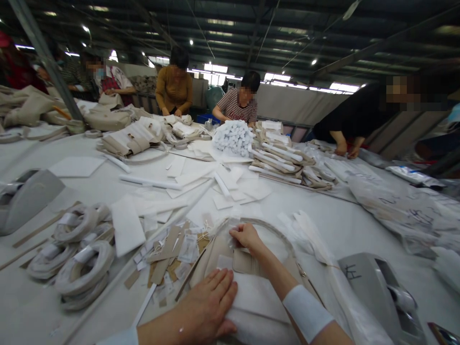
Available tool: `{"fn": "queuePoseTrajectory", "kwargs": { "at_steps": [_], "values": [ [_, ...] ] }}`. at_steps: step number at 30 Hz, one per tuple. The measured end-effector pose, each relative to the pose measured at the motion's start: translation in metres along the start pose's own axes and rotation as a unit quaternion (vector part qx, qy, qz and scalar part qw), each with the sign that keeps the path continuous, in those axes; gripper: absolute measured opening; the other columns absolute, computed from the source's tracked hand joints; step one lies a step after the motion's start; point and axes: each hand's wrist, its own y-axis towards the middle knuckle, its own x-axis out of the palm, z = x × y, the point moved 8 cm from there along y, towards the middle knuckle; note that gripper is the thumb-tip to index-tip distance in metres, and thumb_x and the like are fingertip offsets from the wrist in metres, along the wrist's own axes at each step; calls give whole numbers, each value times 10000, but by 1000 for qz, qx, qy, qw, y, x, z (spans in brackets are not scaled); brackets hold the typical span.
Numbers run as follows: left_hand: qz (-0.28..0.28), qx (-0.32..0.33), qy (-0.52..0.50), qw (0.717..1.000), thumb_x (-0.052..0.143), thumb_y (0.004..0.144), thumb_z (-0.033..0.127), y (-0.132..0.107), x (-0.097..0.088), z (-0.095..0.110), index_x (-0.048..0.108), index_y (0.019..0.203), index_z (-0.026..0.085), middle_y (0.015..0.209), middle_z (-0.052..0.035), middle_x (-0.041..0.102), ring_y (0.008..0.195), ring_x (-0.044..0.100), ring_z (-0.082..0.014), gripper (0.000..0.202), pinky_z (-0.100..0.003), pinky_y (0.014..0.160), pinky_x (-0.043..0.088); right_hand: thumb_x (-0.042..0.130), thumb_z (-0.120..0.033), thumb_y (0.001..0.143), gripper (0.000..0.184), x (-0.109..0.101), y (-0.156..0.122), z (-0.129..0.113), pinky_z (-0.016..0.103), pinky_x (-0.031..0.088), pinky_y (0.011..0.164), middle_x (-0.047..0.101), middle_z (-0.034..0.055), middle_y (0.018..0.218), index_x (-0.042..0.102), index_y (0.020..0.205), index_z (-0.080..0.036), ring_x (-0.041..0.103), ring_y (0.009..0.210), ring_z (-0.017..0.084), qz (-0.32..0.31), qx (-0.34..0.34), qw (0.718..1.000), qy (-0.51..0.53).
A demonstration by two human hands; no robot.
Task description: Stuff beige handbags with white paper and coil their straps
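Note:
My left hand [208, 306] lies flat, fingers stretched, on white wrapping paper [255, 302] that covers a beige bag [230, 254] in front of me. My right hand [246, 237] reaches further out and pinches the paper at the bag's top edge, fingers curled on it. The bag's curved strap [276, 230] arcs round beyond my right hand. Small tags and paper packets [179, 249] lie scattered just left of the bag.
Rolled straps [77, 258] are piled at the left, grey tape dispensers at far left [27, 196] and lower right [377, 287]. White paper sheets [201, 187] litter the middle; plastic bags [402, 211] lie right. Several people work at the table's far side among beige bags [129, 136].

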Motion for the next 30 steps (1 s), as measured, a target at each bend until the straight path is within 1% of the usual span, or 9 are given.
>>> {"fn": "queuePoseTrajectory", "kwargs": {
  "at_steps": [5,8,12,16,19,21,23,26,30],
  "values": [
    [10,3,-3,1000,400,928,532,-2,2,-3,222,1459,105,1509,-220,216,1390,229,-349,704,-512,1131,251,544,-182,783,98,4,-4,-5,230,500,471,617,22,559,589,713,-131,588,486,120,-32,24,998,43],
    [20,9,-3,1000,374,937,531,-3,2,-3,202,1465,112,1513,-214,216,1390,236,-341,696,-502,1135,247,537,-183,773,102,1,-8,-9,220,493,472,640,36,592,578,690,-139,599,510,121,-22,7,998,50],
    [25,14,-5,1000,351,939,541,-3,2,-3,197,1467,115,1512,-214,219,1393,229,-344,696,-512,1133,248,505,-262,787,163,-2,-19,-12,217,474,485,640,29,596,569,688,-151,573,499,113,-10,-39,998,48],
    [27,16,-3,999,323,941,553,-3,1,-3,221,1460,105,1501,-222,248,1387,239,-353,693,-520,1124,261,508,-306,767,189,-2,-47,-16,230,451,503,617,14,579,552,637,-177,570,544,140,8,-94,995,18],
    [37,14,3,999,335,940,545,-3,-1,-2,223,1460,107,1494,-220,274,1379,262,-353,689,-517,1121,267,503,-260,747,170,-3,-79,-17,248,449,544,605,12,569,539,594,-196,569,586,162,27,-136,990,-26],
    [39,15,4,999,353,936,540,-3,-3,-1,236,1454,106,1479,-213,313,1365,296,-345,685,-506,1124,266,462,-198,747,152,1,-102,-22,268,474,612,648,22,633,592,668,-196,601,635,175,14,-198,977,-80],
    [38,14,3,999,373,925,551,-3,-4,0,290,1428,110,1455,-204,358,1352,317,-343,674,-506,1122,270,435,-153,744,221,8,-121,-27,288,500,677,700,37,753,641,813,-197,646,704,187,-17,-262,956,-128],
    [42,9,5,999,397,908,574,-2,-5,0,348,1389,117,1425,-202,398,1345,317,-353,665,-530,1105,288,439,-144,760,316,11,-130,-28,295,521,673,722,44,844,634,1003,-196,676,723,195,-24,-282,948,-146],
    [54,16,10,998,406,908,570,-1,-4,1,334,1394,98,1424,-204,396,1342,320,-351,681,-514,1110,288,430,-124,782,296,6,-138,-37,297,533,708,718,48,866,635,983,-196,675,768,193,8,-326,930,-173]
  ]
}}
